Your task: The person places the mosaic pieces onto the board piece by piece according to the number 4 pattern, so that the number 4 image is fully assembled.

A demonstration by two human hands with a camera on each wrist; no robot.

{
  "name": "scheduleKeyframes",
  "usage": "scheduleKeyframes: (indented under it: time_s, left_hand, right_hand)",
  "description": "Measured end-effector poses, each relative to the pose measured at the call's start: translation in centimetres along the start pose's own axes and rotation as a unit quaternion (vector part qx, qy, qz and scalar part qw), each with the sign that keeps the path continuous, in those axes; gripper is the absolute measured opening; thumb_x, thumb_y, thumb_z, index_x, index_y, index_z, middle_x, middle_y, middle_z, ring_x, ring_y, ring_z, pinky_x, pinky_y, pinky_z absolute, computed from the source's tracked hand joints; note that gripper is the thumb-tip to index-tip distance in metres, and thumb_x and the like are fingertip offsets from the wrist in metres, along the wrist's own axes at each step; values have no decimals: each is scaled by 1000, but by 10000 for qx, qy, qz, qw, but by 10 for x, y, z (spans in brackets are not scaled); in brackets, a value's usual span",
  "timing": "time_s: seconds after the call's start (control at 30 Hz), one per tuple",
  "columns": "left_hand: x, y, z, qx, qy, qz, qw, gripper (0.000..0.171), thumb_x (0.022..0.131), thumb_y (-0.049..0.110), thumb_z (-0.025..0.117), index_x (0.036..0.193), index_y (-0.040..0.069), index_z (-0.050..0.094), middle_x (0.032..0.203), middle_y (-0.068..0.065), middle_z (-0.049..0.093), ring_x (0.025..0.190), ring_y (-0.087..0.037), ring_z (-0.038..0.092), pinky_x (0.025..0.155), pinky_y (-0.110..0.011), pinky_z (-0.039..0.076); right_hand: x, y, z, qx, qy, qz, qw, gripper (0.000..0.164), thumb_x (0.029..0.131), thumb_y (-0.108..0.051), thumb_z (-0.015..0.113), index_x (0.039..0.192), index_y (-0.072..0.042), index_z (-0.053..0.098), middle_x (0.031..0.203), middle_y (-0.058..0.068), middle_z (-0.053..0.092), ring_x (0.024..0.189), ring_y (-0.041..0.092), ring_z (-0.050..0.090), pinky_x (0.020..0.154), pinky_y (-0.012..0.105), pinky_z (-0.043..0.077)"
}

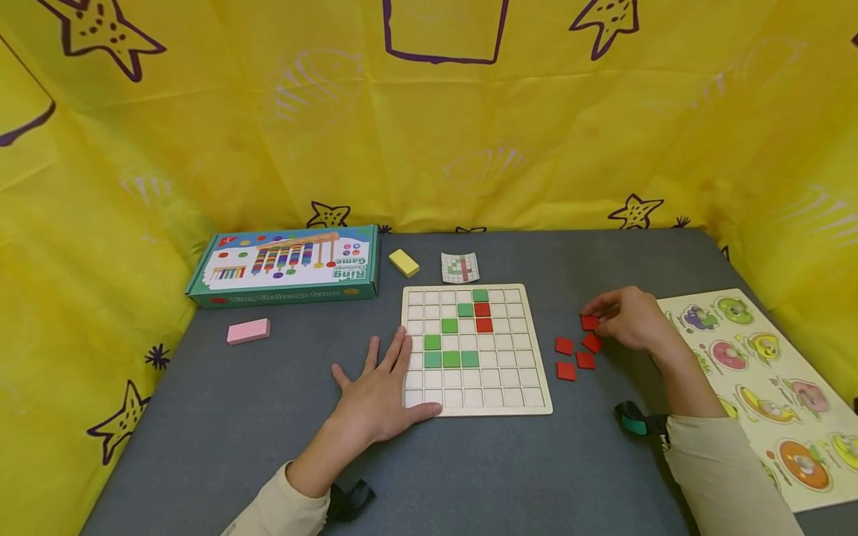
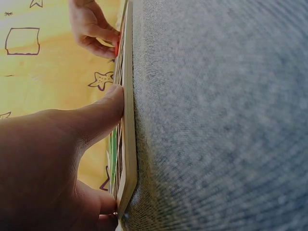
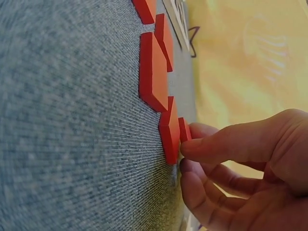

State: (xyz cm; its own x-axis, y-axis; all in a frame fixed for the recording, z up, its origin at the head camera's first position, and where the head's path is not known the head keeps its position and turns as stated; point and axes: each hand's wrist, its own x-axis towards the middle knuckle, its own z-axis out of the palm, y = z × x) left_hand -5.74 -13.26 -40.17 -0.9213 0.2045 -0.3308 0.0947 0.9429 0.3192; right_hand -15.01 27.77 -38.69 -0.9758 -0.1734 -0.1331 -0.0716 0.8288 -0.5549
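Observation:
A light wooden grid board [image 1: 504,375] lies flat on the dark table, with several green tiles [image 1: 450,325] and two red tiles [image 1: 483,325] in its cells. My left hand [image 1: 375,394] rests spread on the board's left side, its thumb at the near edge; the thumb also shows against the edge in the left wrist view. To the right of the board, my right hand [image 1: 630,320] pinches a small red square tile [image 3: 184,130] between thumb and fingers. Several loose red tiles [image 1: 566,371] lie beside that hand.
Behind the board sits a small pattern card [image 1: 459,268], next to a yellow block [image 1: 404,263]. A Ring Challenge Game box [image 1: 288,268] and a pink block [image 1: 249,331] are on the left. On the right lies a fruit puzzle board [image 1: 751,380]. Yellow cloth [image 1: 415,149] surrounds the table.

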Motion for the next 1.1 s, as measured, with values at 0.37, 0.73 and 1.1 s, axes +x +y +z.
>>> scheduleKeyframes:
  time_s: [0.37, 0.73, 1.1]
  left_hand:
    - [1, -1, 1, 41, -39, -18, 10000, 116, 84, 75, 69, 169, 20, 14, 177, 4, 1, 162, -40, 2, 103, -93, 4]
    - [0, 0, 0, 10, -28, -11, 10000, 116, 84, 75, 70, 169, 19, 14, 177, 4, 1, 162, -41, 2, 103, -93, 4]
    - [-2, 1, -2, -58, -13, 14, 10000, 115, 84, 74, 70, 169, 18, 15, 177, 3, 3, 162, -42, 4, 103, -93, 2]
  right_hand:
    - [-3, -6, -3, 164, 5, 128, 9998, 30, 82, -4, 77, 111, -5, 81, 100, 15, 78, 82, 19, 64, 67, 31, 50]
    - [-4, -14, 0, 283, 30, 77, 9996, 28, 83, -6, 78, 111, -6, 81, 96, 11, 80, 80, 16, 67, 65, 29, 51]
    - [-4, -34, 9, 417, 21, -48, 9991, 25, 83, -6, 81, 108, -8, 82, 94, 9, 79, 82, 16, 70, 64, 30, 52]
